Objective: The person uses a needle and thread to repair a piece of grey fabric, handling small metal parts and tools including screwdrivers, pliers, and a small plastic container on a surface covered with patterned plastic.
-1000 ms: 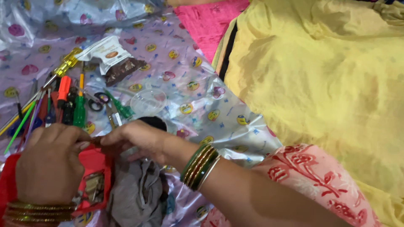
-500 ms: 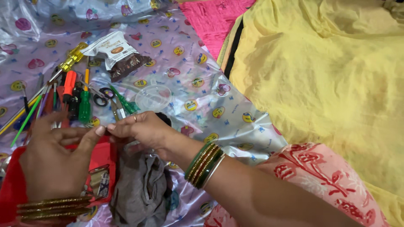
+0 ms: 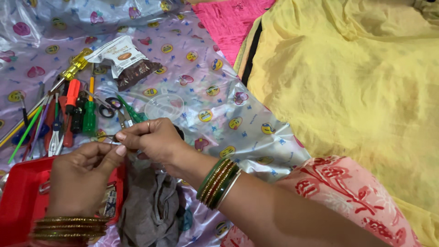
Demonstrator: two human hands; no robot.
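Fingers of our left hand (image 3: 80, 176) and right hand (image 3: 148, 139) pinch together on a tiny thin object, too small to identify, above the red plastic tray (image 3: 20, 196) and crumpled grey cloth (image 3: 151, 208). Screwdrivers (image 3: 80, 112) and scissors (image 3: 112, 107) lie near. We judge a steady, light pinch over the tray works best.

Tiny thin dark item (image 3: 111, 136), too small to identify, pinched between fingertips of left hand (image 3: 80, 180) and right hand (image 3: 151, 139), held level above red tray (image 3: 20, 201) and grey cloth (image 3: 153, 208).
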